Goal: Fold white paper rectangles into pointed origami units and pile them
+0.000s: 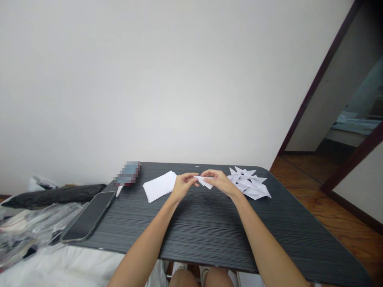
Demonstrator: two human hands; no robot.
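Between my two hands, just above the dark table, is a small piece of folded white paper [206, 182] with pointed corners. My left hand [185, 184] pinches its left end between thumb and fingers. On its right side, my right hand [220, 181] grips it with the thumb in front and the fingers curled over the top. A stack of flat white paper sheets [160, 186] lies to the left of my left hand. Beyond my right hand sits a pile of folded white paper pieces [249, 184] with sharp points.
The dark wood-grain table [209, 227] stands against a white wall [191, 79]. A phone [89, 217] lies at its left edge, and a blurred-out object [129, 174] is at the back left. Plastic bags [38, 223] are heaped left of the table. A doorway opens at the right.
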